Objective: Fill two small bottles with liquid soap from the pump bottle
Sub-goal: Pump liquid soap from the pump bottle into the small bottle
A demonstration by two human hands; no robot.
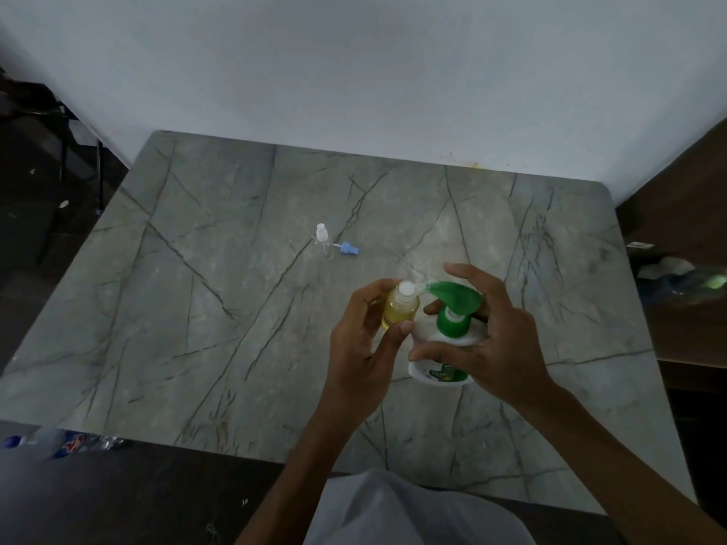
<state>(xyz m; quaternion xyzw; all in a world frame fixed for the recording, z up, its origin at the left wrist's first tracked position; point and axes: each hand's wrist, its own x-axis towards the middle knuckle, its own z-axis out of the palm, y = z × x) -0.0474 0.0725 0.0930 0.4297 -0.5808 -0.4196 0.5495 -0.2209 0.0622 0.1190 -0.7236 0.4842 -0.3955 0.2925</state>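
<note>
Broadly, the grey veined table point(196, 308) spreads out from the wall. It has bare surface to the left of the hands and beyond them, and its near edge lies close below the forearms. Toward the near right stands the pump bottle point(452, 336), white-bodied with a green collar and head, its spout pointing left. The right hand point(495, 340) wraps it, thumb across the front of the body and fingers curled behind the neck, with the index finger lifted above the pump head. Just to its left, the left hand point(362, 340) pinches a small bottle point(399, 310) between thumb and curled fingers. The bottle is roughly upright, with yellow liquid well up its body. Its white neck sits right at the spout tip, and the next press seems to depend on that alignment. Farther back and left, well apart, the second small bottle point(324, 245) stands clear and seemingly empty, with a blue spray cap point(349, 249) lying just beside it.
</note>
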